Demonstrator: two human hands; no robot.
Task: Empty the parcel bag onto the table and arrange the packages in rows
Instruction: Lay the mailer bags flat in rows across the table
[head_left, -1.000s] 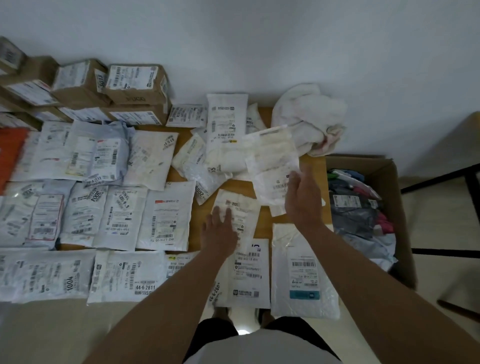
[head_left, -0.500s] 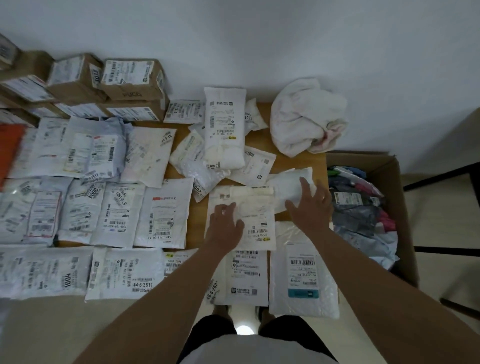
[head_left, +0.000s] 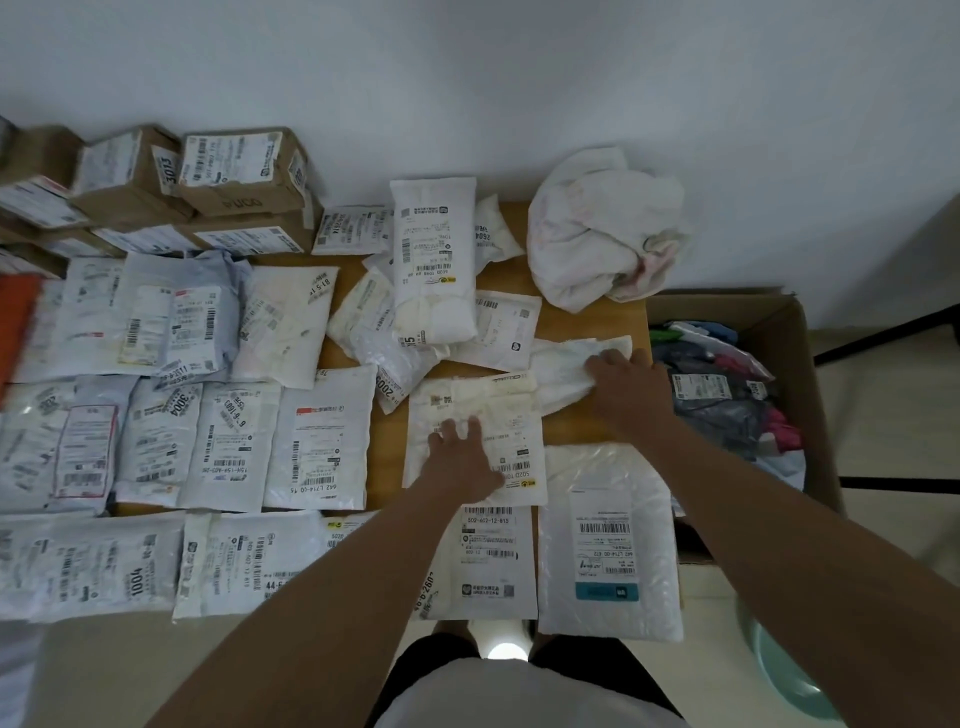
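White parcel packets lie in rows across the wooden table (head_left: 387, 436). My left hand (head_left: 460, 457) rests flat on a cream packet (head_left: 498, 415) in the middle row, right of the labelled packet (head_left: 319, 441). My right hand (head_left: 623, 387) grips a crumpled white packet (head_left: 563, 364) just right of the cream one, near the table's right edge. A loose heap of packets with a tall white one (head_left: 434, 254) on top lies behind them. The crumpled white parcel bag (head_left: 597, 234) sits at the back right corner.
Brown cardboard boxes (head_left: 234, 176) are stacked at the back left against the wall. An open carton (head_left: 795, 332) full of dark and coloured bags stands right of the table. An orange packet (head_left: 15, 317) shows at the left edge. A teal basin (head_left: 789, 670) sits on the floor at lower right.
The cream packet came down from my right hand onto the table, and my left hand now rests on it. My right hand moved right and took hold of the crumpled white packet.
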